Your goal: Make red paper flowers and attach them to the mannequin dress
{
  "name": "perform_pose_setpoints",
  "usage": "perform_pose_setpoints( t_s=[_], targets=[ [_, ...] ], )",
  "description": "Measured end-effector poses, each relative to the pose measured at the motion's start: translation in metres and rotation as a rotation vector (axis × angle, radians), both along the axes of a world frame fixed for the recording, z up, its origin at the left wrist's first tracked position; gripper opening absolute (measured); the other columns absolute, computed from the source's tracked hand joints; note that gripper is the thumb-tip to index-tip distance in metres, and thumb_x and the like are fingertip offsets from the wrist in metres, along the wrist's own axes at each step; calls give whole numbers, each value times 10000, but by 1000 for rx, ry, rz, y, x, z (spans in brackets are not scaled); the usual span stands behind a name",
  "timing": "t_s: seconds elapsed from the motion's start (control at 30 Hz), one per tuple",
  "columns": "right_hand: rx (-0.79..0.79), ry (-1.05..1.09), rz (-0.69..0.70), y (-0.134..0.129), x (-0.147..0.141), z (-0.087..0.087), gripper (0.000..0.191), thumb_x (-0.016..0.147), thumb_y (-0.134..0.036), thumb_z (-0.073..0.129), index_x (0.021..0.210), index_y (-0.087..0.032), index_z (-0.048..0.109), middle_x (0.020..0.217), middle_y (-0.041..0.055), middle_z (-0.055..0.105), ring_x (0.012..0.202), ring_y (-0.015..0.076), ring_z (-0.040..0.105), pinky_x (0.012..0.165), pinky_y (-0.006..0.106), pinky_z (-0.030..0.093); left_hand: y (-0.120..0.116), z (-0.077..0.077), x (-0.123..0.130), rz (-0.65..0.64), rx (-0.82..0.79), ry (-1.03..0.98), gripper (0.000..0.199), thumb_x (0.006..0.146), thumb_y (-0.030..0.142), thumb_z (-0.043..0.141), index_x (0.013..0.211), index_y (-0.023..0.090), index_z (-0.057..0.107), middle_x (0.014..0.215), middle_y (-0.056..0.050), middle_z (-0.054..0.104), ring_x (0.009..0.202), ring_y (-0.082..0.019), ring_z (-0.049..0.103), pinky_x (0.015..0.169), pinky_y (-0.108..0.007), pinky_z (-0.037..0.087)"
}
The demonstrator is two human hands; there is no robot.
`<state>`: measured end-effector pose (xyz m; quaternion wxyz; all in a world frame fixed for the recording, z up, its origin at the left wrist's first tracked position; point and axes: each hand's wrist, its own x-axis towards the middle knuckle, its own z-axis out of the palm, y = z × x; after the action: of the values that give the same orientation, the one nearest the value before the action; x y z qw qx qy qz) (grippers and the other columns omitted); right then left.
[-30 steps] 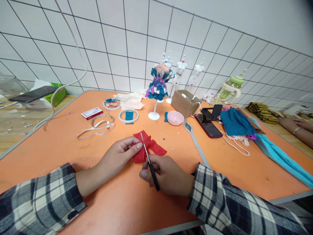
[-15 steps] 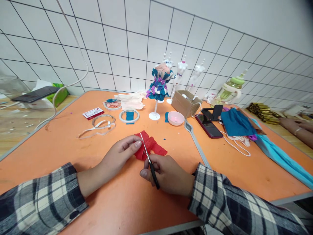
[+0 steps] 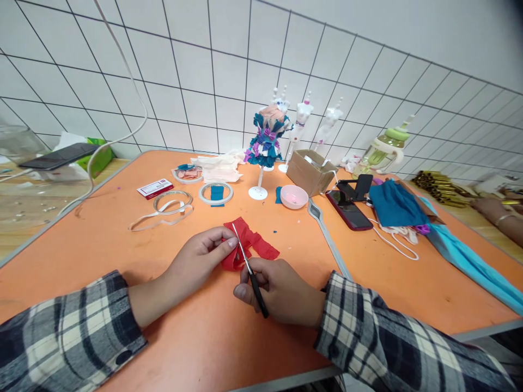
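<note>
My left hand [image 3: 204,251] pinches the left side of a piece of red crepe paper [image 3: 247,234] between thumb and fingers. A flap of the paper reaches out to the right over the table. My right hand [image 3: 278,288] grips a pair of scissors [image 3: 256,291] with black handles. Their slim metal blades point up and away, lying across the red paper close to my left thumb. Whether the blades have paper between them I cannot make out. Part of the paper is hidden behind my left fingers.
Beyond my hands are tape rolls [image 3: 203,194], a pink bowl [image 3: 294,197], a small dress form in blue and purple ruffles [image 3: 265,144] and a cardboard box [image 3: 310,173]. To the right lie a phone [image 3: 349,211] and blue fabric [image 3: 396,202]. Another person's hand [image 3: 488,208] is at far right.
The red paper has shifted slightly, with its lower left part bunched lower. The scissors have tilted a little. The other person's hand at far right has moved.
</note>
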<state>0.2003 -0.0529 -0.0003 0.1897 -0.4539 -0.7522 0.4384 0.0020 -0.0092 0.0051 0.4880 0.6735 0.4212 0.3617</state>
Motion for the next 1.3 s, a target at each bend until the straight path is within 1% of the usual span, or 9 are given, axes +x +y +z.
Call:
perform_pose_setpoints(
  t_s=[0.13,0.3,0.43,0.6,0.93,1.3],
  targets=[
    [-32,48,12,0,1,-2,313,922,-519,557,842,-216,549,641,-28,533,549,107,444,502,240,288,0,0,0,-13,-4,-16,262,898,424,568,784,191,607,718,17,625,692,-151,578,683,-260,455],
    [-53,89,8,-1,1,-6,296,923,-513,557,875,-221,556,662,-25,543,568,114,459,510,245,292,0,0,0,-23,-3,-18,268,889,427,576,771,188,612,705,15,629,671,-147,572,655,-254,452],
    [-47,72,-11,-2,0,-6,295,904,-508,586,845,-221,553,667,-26,532,580,115,452,514,247,290,-1,0,1,-9,-5,-32,255,871,415,594,757,187,612,687,21,626,655,-141,565,638,-245,447],
    [-63,62,-25,-2,-1,-3,298,865,-513,637,833,-229,553,679,-32,540,590,113,456,510,242,288,-2,2,2,-23,-19,-52,260,867,420,592,747,190,605,669,23,623,645,-144,573,638,-249,454],
    [-97,70,-38,-2,-1,-4,300,857,-513,643,832,-230,548,661,-43,530,583,106,454,508,233,295,-2,3,2,-13,-16,-18,257,845,421,600,733,189,603,653,22,605,617,-138,546,605,-242,436],
    [-76,49,-40,-3,-1,-1,290,855,-501,648,837,-224,563,669,-45,531,585,98,445,507,225,280,-3,3,2,-31,-1,2,273,851,429,584,713,194,581,625,34,569,601,-131,518,585,-234,421]
  ],
)
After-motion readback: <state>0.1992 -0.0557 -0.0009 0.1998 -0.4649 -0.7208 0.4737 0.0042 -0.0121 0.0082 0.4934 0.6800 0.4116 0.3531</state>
